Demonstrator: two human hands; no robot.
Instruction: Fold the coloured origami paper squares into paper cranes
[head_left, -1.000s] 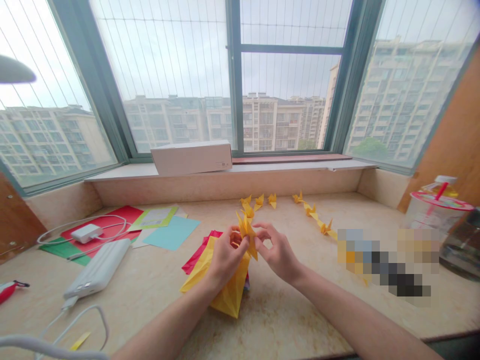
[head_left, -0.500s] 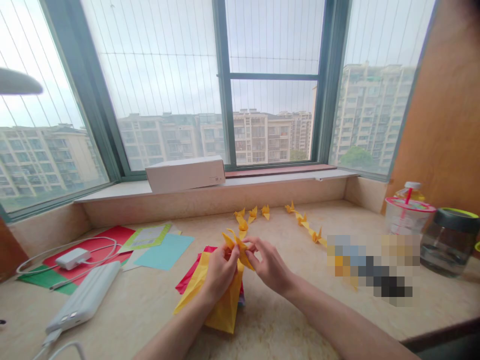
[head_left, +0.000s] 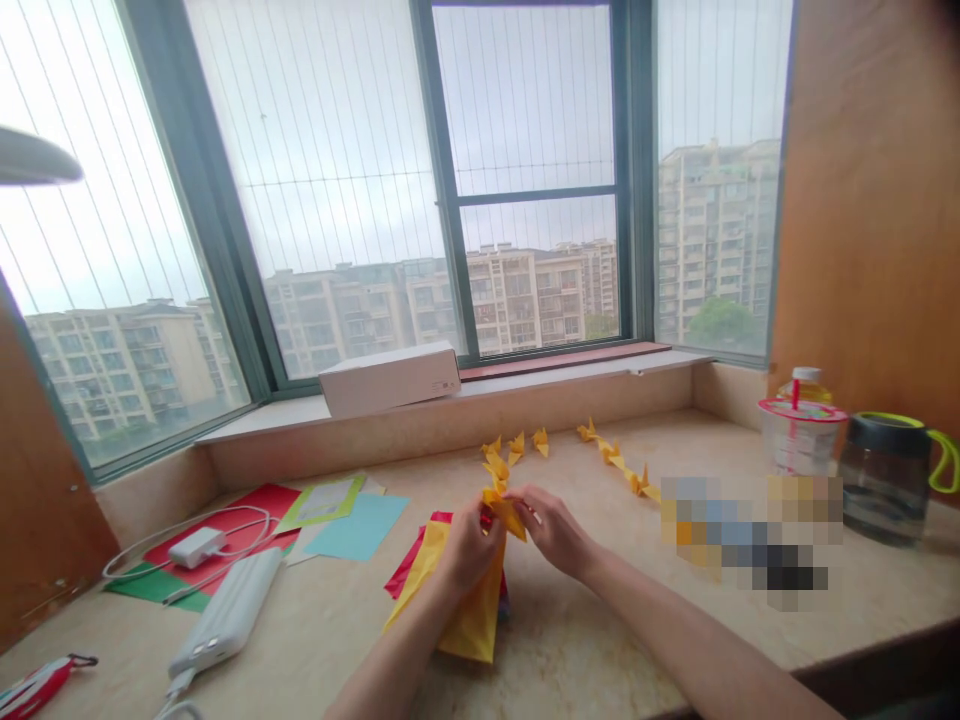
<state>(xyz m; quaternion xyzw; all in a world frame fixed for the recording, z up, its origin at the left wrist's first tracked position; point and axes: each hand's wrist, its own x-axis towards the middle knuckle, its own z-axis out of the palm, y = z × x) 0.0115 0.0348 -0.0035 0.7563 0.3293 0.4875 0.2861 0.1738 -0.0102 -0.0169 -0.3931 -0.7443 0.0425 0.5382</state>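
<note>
My left hand [head_left: 466, 548] and my right hand [head_left: 552, 532] meet above the stone counter [head_left: 570, 640], both pinching a small yellow folded paper figure [head_left: 504, 510] between their fingertips. Beneath the hands lies a stack of coloured paper sheets, a yellow sheet [head_left: 472, 610] on top and a red sheet [head_left: 409, 560] under it. Behind the hands several finished yellow paper cranes [head_left: 517, 447] stand in a group, and another row of yellow cranes [head_left: 619, 463] runs off to the right.
At left lie a white power bank [head_left: 225, 612], a white charger with cable [head_left: 196, 546], red, green and light blue paper sheets [head_left: 352, 527]. A white box [head_left: 390, 377] sits on the sill. A cup with red lid [head_left: 799, 435] and a dark jar [head_left: 885, 478] stand right.
The camera has tilted up and turned slightly, so the hands sit lower and smaller in view. My fingers have closed tighter on the yellow folded figure and pressed it flatter.
</note>
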